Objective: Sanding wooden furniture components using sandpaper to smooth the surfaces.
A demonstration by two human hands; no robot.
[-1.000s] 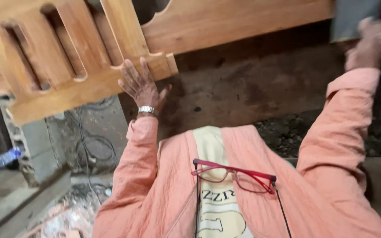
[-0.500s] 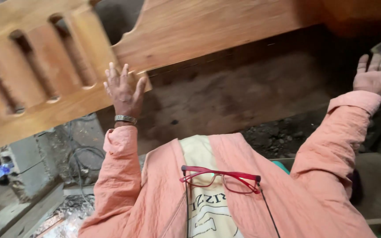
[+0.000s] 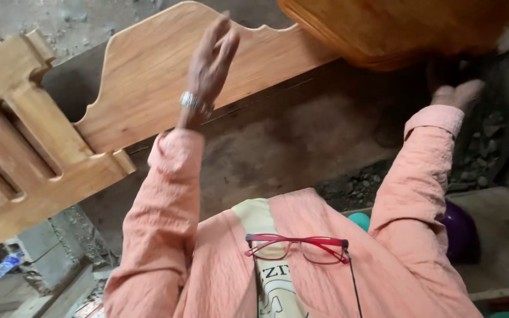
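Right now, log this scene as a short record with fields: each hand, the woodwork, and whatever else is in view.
left hand: raised, fingers straight and together, in front of the scalloped wooden panel; contact cannot be told
right hand: under the edge of the rounded wooden board, partly shadowed
slatted wooden frame: joined to the panel at the left
wristwatch: on the left wrist
red glasses: hanging at the chest
purple ball: by the right elbow

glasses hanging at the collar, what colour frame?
Red frame on the glasses, with clear lenses; it shows best in the head view, low centre.
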